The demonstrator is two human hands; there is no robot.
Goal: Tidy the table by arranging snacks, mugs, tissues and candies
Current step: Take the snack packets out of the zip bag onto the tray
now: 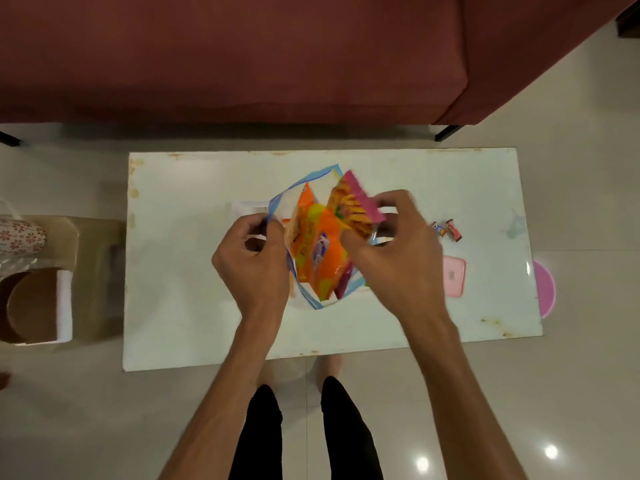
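- Presently, left hand (254, 261) is pinched closed on the left lip of a clear blue-edged bag (313, 188), held up above the middle of the tabletop (194, 306).
- Right hand (394, 247) is clamped on a pink-topped snack packet (356, 202), which stands partly inside the bag's mouth.
- An orange snack packet (318, 244) sits in the bag, beside the pink-topped one.
- Two small wrapped candies (448, 230) lie toward the right edge, just beyond the right hand.
- A pink lidded box (454, 276) rests nearer the front right, close to the right wrist.
- A white item, possibly tissues (247, 207), lies behind the left hand; view obscured.
- A maroon sofa (242, 57) stands past the far edge.
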